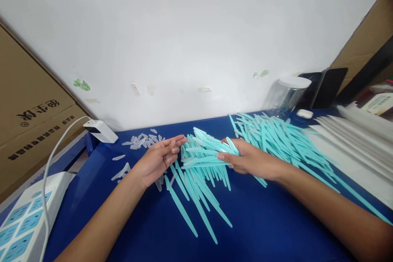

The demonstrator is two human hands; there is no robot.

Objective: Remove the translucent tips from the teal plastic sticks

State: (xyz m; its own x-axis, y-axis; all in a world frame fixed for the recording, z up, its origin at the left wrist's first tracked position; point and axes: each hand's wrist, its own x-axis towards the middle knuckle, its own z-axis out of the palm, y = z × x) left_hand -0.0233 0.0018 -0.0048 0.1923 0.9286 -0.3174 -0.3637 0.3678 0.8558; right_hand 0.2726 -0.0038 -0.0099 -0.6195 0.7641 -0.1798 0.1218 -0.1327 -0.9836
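Observation:
My right hand (248, 157) is closed around a bundle of turquoise eyebrow razors (208, 147), thumb on top, with shiny blades showing on a few. My left hand (161, 159) is beside the left ends of that bundle, index finger stretched out and the others loosely bent, with nothing visible in it. Below and between the hands, a loose pile of turquoise razors (199, 192) fans out on the blue table (138, 221). Small translucent covers (144, 141) lie scattered behind and beside my left hand, some partly hidden by it.
A larger razor heap (285, 143) spreads to the right. Behind it stand a clear jar with a white lid (293, 84) and a dark phone-like slab (330, 88). White packets (356, 143) line the right; a power strip (27, 217) and cardboard box (33, 118) the left.

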